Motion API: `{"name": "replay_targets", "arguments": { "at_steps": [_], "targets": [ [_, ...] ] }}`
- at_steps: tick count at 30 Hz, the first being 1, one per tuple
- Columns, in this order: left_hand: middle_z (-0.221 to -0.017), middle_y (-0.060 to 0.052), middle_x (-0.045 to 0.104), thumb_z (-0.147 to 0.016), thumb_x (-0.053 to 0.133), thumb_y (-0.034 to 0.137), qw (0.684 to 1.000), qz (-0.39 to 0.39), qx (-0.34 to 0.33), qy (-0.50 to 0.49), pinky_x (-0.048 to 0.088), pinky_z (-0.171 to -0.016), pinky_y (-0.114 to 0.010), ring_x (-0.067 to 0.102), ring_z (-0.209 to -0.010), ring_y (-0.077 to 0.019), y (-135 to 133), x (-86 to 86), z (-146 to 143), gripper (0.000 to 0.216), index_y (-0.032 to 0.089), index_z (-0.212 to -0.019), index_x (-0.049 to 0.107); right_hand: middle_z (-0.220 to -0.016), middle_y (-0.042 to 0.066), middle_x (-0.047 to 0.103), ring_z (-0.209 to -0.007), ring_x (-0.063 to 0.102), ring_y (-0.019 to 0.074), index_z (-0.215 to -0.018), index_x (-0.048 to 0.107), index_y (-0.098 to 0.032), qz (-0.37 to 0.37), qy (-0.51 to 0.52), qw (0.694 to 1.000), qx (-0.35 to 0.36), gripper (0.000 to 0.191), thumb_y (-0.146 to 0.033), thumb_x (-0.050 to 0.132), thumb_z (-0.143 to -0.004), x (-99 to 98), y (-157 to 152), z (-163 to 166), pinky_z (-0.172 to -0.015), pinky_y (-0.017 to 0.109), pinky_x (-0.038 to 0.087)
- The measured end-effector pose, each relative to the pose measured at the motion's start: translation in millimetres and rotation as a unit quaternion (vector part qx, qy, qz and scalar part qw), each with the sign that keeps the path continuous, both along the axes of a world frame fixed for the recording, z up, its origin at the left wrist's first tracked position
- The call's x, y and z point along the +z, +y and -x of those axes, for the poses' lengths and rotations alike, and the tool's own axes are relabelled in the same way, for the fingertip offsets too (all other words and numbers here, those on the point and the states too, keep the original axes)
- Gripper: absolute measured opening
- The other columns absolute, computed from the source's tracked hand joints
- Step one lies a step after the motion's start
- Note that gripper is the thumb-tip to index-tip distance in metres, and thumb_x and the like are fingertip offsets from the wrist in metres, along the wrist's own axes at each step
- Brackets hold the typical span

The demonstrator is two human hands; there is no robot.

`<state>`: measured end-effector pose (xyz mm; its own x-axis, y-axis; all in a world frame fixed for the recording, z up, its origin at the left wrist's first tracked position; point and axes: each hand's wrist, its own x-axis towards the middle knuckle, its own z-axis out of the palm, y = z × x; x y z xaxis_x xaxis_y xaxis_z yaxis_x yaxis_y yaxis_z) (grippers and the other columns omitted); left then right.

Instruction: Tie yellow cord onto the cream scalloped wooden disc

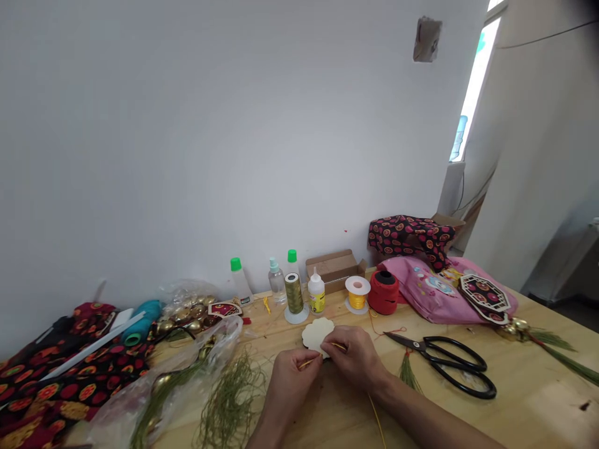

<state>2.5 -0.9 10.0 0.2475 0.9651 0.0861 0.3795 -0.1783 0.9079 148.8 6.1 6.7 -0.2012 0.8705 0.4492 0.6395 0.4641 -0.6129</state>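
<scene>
Yellow cord (306, 363), thin: pinched by left hand (291, 378) and right hand (357, 357), over the table (346, 418); runs crosswise between them, slanting away rightward; a length trails nearward below the right forearm. Disc (316, 332), pale, flat, scalloped: at the fingertips. Table: grained wood.

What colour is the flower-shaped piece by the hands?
The flower-shaped piece is pale cream, seen best in the head view.

On the far right, a dark patterned cloth (397, 232) sits behind a pink bag (423, 305). A cardboard box (331, 268) stands near the wall (234, 137). On the left, a white strip (93, 346) lies just beside a teal spool (148, 315).
</scene>
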Motion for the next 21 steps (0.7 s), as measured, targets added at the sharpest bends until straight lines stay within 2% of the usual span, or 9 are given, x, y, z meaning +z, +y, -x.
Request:
{"name": "replay_targets", "arguments": {
  "at_steps": [3, 6, 9, 13, 21],
  "targets": [
    [-0.068, -0.003, 0.068, -0.068, 0.048, 0.027, 1.0, 0.001, 0.001, 0.003, 0.044, -0.059, -0.023, 0.058, -0.066, -0.0184, 0.1, 1.4, -0.8, 0.025, 0.015, -0.077, 0.067, -0.065, 0.001, 0.063, -0.061, 0.053, 0.0115, -0.066, 0.063, -0.02, -0.001, -0.007, 1.0, -0.003, 0.017, -0.022, 0.048, -0.072, 0.8, -0.2, -2.2, -0.053, 0.019, 0.034],
    [-0.072, -0.003, 0.068, -0.068, 0.05, 0.028, 0.999, 0.004, 0.012, -0.029, 0.045, -0.065, -0.025, 0.059, -0.071, -0.0184, 0.9, 1.0, -1.0, 0.026, 0.015, -0.085, 0.065, -0.066, 0.002, 0.063, -0.06, 0.053, 0.0116, -0.068, 0.064, -0.02, 0.0, 0.002, 1.0, 0.002, 0.019, -0.024, 0.046, -0.074, 4.0, -0.9, -3.8, -0.053, 0.02, 0.034],
    [-0.077, -0.004, 0.068, -0.066, 0.053, 0.028, 0.998, 0.01, 0.023, -0.066, 0.045, -0.069, -0.026, 0.059, -0.075, -0.0194, 1.6, 0.3, -1.1, 0.026, 0.016, -0.085, 0.065, -0.066, 0.002, 0.064, -0.06, 0.053, 0.012, -0.069, 0.065, -0.02, 0.001, 0.011, 1.0, 0.011, 0.02, -0.026, 0.046, -0.074, 6.5, -2.2, -4.1, -0.054, 0.02, 0.035],
    [-0.075, -0.005, 0.069, -0.066, 0.053, 0.028, 0.997, 0.013, 0.011, -0.071, 0.046, -0.066, -0.027, 0.06, -0.073, -0.0206, 0.8, 0.8, -1.3, 0.023, 0.017, -0.081, 0.067, -0.067, 0.002, 0.064, -0.061, 0.054, 0.0124, -0.068, 0.065, -0.02, 0.004, 0.007, 1.0, 0.012, 0.019, -0.026, 0.048, -0.073, 5.9, -4.0, -3.5, -0.055, 0.021, 0.035],
    [-0.072, -0.004, 0.068, -0.067, 0.053, 0.031, 0.997, 0.011, 0.024, -0.075, 0.045, -0.066, -0.027, 0.059, -0.072, -0.0197, 0.0, -0.6, 0.2, 0.026, 0.014, -0.082, 0.066, -0.065, 0.002, 0.063, -0.058, 0.053, 0.0118, -0.066, 0.064, -0.018, 0.012, 0.021, 0.999, -0.036, 0.019, -0.026, 0.047, -0.072, 2.2, -3.5, -1.1, -0.052, 0.02, 0.034]
  ]
}}
